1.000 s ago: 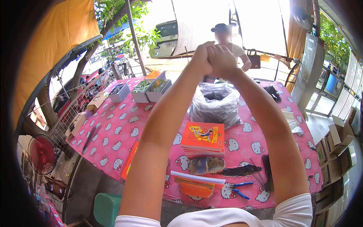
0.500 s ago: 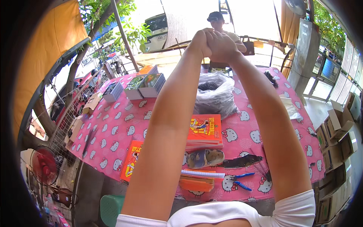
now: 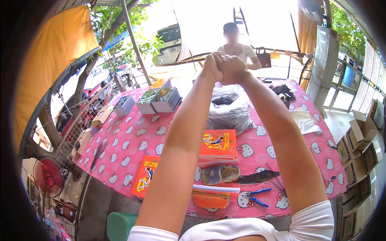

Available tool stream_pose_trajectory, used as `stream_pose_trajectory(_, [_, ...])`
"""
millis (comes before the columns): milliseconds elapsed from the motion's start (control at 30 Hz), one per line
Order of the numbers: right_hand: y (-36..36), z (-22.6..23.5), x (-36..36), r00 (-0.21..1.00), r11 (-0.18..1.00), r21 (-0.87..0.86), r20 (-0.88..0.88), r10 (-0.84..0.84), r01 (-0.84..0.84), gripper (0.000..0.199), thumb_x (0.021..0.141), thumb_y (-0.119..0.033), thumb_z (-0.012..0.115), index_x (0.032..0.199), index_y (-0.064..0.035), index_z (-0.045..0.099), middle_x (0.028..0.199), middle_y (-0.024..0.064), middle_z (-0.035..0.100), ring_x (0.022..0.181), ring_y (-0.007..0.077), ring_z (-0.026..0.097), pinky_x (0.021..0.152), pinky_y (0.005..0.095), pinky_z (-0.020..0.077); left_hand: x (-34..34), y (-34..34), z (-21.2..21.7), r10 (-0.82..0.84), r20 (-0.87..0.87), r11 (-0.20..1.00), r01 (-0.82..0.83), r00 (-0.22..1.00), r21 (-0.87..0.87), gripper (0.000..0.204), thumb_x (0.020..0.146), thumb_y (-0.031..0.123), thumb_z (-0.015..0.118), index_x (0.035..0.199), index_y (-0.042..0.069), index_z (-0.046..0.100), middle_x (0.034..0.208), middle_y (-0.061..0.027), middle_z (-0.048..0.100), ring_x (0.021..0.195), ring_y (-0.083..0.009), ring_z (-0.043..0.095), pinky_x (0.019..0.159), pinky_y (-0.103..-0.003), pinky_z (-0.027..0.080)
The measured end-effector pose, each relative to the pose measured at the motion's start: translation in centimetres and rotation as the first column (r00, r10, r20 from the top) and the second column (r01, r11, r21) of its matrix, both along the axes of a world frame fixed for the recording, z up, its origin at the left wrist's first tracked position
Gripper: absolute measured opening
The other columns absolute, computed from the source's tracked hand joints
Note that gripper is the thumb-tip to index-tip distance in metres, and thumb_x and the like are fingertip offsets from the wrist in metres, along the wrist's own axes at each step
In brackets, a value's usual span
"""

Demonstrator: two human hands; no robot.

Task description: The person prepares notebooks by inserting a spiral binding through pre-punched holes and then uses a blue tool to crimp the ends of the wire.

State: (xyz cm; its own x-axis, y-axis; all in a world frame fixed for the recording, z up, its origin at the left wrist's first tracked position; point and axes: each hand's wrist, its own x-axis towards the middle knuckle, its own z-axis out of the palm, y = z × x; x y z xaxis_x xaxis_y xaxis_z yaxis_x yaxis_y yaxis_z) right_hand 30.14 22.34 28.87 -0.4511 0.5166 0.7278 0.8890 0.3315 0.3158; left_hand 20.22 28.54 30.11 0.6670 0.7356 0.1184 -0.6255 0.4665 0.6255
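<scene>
Both my arms stretch out over the table, the hands clasped together above its far side. My left hand [image 3: 212, 69] is closed against my right hand [image 3: 233, 69], whose fingers fold around it. No object shows in either hand, though the inside of the clasp is hidden. Below them stands a translucent plastic bag [image 3: 229, 114] with dark bristly material inside. Closer to me, between my forearms, lie a stack of orange-red notebooks [image 3: 219, 146], a patterned pouch-like item [image 3: 221, 174], orange strips [image 3: 210, 201] and blue-handled pliers [image 3: 259, 197].
A pink cartoon-print cloth [image 3: 112, 156] covers the table. Spiral-bound notebooks [image 3: 167, 100] stand at its far left, another orange notebook [image 3: 143, 176] beside my left forearm. Across the table is a person [image 3: 241, 50]. Cardboard boxes [image 3: 358, 148] line the right; a green stool [image 3: 118, 225] stands front left.
My clasped hands have come down a little, still joined. The view has tilted slightly upward, so the table sits lower in it. More of the person opposite shows above my hands.
</scene>
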Motion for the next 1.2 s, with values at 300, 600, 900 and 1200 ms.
stream_pose_trajectory(300, [0.5, -0.8, -0.8, 0.999, 0.983, -0.181, -0.024, -0.038, 0.033, 0.053, 0.062, -0.017, 0.065, 0.109, -0.0036, 0.045, 0.092, 0.0145, 0.064, 0.088, 0.0291, 0.064, 0.074, 0.0394, 0.0513, -0.6, 1.0, -2.0, 0.057, 0.002, 0.996, -0.057, 0.998, -0.068, 0.018, 0.09, 0.016, 0.045, 0.073, 0.011, 0.05, 0.068, -0.0038, 0.054, 0.064, -0.0204, 0.056, 0.063, -0.038, 0.049])
stream_pose_trajectory(600, [2.5, 4.7, 1.0, 0.719, 0.887, -0.152, -0.651, 0.243, -0.437, 0.067, 0.076, -0.025, 0.065, 0.134, -0.0093, 0.037, 0.113, 0.0173, 0.058, 0.103, 0.0203, 0.059, 0.086, 0.0372, 0.0476, -5.7, 0.5, 5.6, 0.135, 0.141, 0.888, -0.183, 0.981, 0.422, 0.086, 0.08, 0.066, 0.042, 0.143, 0.011, 0.023, 0.144, -0.0187, 0.029, 0.135, -0.0412, 0.024, 0.105, -0.064, 0.02])
stream_pose_trajectory(900, [11.0, 6.6, -2.2, 0.578, 0.936, 0.098, -0.764, 0.288, -0.337, 0.068, 0.072, -0.04, 0.069, 0.124, -0.0033, 0.044, 0.089, 0.0118, 0.059, 0.083, 0.0179, 0.061, 0.07, 0.031, 0.0485, 1.7, 7.3, 4.3, 0.224, 0.087, 0.711, -0.224, 0.971, 0.666, 0.041, 0.096, 0.028, 0.043, 0.13, 0.004, 0.046, 0.107, -0.0149, 0.058, 0.097, -0.0239, 0.057, 0.082, -0.037, 0.049])
stream_pose_trajectory(1200, [14.2, -0.5, 8.6, 0.615, 0.854, -0.241, -0.78, 0.112, -0.461, 0.059, 0.072, -0.04, 0.068, 0.112, 0.0001, 0.052, 0.079, 0.0098, 0.059, 0.08, 0.0173, 0.061, 0.072, 0.0304, 0.0492, 11.0, 8.5, -0.9, 0.962, 0.164, -0.2, 0.157, 0.218, 0.967, 0.037, 0.092, 0.039, 0.045, 0.103, 0.007, 0.061, 0.11, -0.0144, 0.051, 0.098, -0.023, 0.054, 0.078, -0.037, 0.047])
